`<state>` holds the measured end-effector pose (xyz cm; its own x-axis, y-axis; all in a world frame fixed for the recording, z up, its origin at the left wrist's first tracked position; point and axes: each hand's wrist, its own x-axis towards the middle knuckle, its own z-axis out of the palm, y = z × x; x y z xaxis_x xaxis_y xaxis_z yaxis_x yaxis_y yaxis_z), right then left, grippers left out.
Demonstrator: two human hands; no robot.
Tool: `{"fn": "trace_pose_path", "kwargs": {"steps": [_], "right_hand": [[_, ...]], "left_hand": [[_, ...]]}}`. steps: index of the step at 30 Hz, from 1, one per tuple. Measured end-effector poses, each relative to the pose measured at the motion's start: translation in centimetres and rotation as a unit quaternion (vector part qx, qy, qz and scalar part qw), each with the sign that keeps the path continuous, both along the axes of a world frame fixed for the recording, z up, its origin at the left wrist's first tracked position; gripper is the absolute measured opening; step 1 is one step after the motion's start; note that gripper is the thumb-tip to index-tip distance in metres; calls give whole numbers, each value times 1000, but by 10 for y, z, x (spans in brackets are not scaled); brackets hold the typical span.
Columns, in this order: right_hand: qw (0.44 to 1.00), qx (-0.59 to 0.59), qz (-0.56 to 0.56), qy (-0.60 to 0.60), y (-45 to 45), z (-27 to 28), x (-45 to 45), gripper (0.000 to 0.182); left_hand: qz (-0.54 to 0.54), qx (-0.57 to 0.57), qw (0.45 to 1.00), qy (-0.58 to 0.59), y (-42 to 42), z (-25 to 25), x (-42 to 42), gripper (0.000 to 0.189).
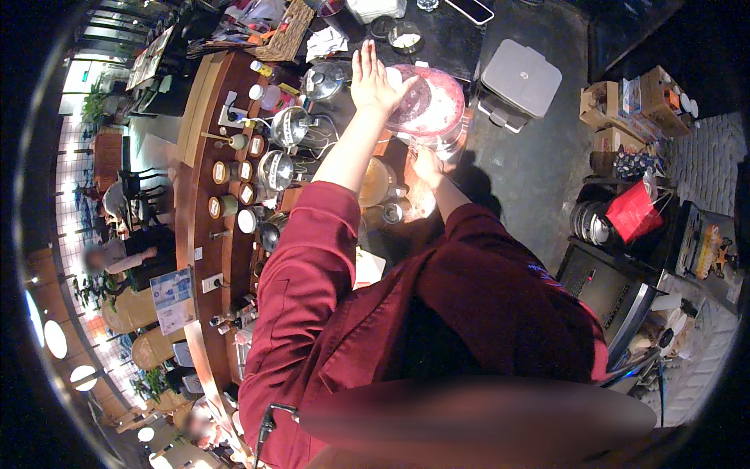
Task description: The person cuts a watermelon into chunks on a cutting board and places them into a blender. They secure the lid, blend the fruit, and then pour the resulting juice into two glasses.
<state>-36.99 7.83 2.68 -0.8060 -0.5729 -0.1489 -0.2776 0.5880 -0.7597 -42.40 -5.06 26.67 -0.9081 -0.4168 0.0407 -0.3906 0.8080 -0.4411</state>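
My left hand (pixel 375 88) is spread flat with the thumb out, at the left side of a large clear vessel (pixel 451 88). Pink-red contents and a dark round patch show at the vessel's top; whether my palm presses on it I cannot tell. Lower down, my right hand (pixel 429 167) has its fingers closed around a small shiny metal fitting (pixel 413 146) near the vessel's base. Under it lies a brightly lit wooden surface (pixel 420 196). A glass jar with amber contents (pixel 375 182) and a small glass cup (pixel 392 212) stand between my forearms.
Glass kettles (pixel 290 126) and cork-lidded jars (pixel 221 172) line the wooden counter on the left. A wicker basket (pixel 293 29) and a phone (pixel 471 10) are at the far end. On the floor to the right are a grey lidded bin (pixel 521 76) and cardboard boxes (pixel 662 99).
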Motion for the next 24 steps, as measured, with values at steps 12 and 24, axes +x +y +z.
{"fn": "trace_pose_path", "kwargs": {"steps": [12, 24], "right_hand": [[1000, -5, 14, 26, 3, -3, 1, 23], [998, 8, -30, 59, -8, -14, 14, 23]], "left_hand": [[-10, -8, 1000, 20, -3, -25, -2, 103], [33, 0, 998, -55, 2, -16, -4, 103]]}}
